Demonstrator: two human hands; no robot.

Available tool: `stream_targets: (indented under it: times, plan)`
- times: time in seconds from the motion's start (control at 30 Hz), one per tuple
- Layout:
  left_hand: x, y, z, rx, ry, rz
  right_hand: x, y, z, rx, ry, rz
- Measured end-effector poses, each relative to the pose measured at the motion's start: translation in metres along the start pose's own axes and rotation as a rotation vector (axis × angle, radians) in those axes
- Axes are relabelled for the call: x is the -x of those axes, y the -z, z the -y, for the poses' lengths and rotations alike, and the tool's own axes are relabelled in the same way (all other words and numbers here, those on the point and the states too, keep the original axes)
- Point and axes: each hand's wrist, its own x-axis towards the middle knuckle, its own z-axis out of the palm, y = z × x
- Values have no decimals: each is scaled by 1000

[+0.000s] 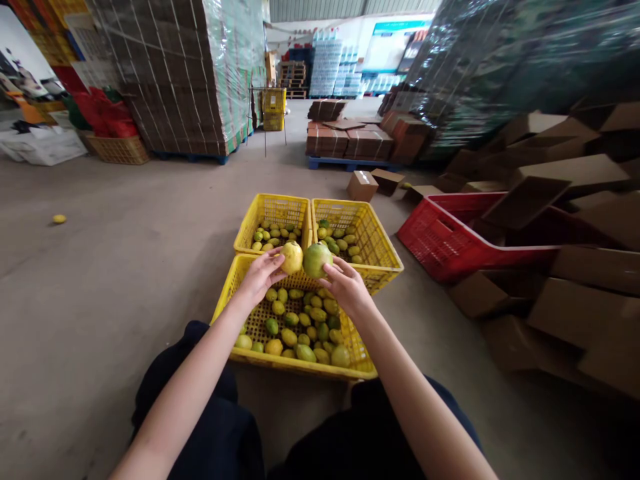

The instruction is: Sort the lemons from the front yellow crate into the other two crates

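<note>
Above near crate (295, 366): left hand (261, 274), fingers pinching yellow fruit (291, 258); right hand (346, 285), fingers pinching green fruit (317, 261)! Likely firm, slick; cup sides.

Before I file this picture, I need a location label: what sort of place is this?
Probably a warehouse or packing shed: there's a tall plastic-wrapped stack, a heap of cardboard boxes and yellow crates holding fruit.
</note>
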Motion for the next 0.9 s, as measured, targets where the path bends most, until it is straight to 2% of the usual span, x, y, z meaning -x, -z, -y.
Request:
stream_targets:
  times: [0.13,0.3,0.47,0.67,0.9]
  plan:
    - [0,-6,0,73,-8,-60,0,3,1,-57,-52,52]
    - [0,-11,1,40,-35,-95,1,4,2,-80,-74,54]
    - [2,-15,4,-55,-12,-25,2,2,4,-55,-88,34]
    - [3,-15,8,-38,-4,30,4,-1,0,15,-30,35]
    - [2,-12,9,23,46,-41,4,0,2,9,-56,71]
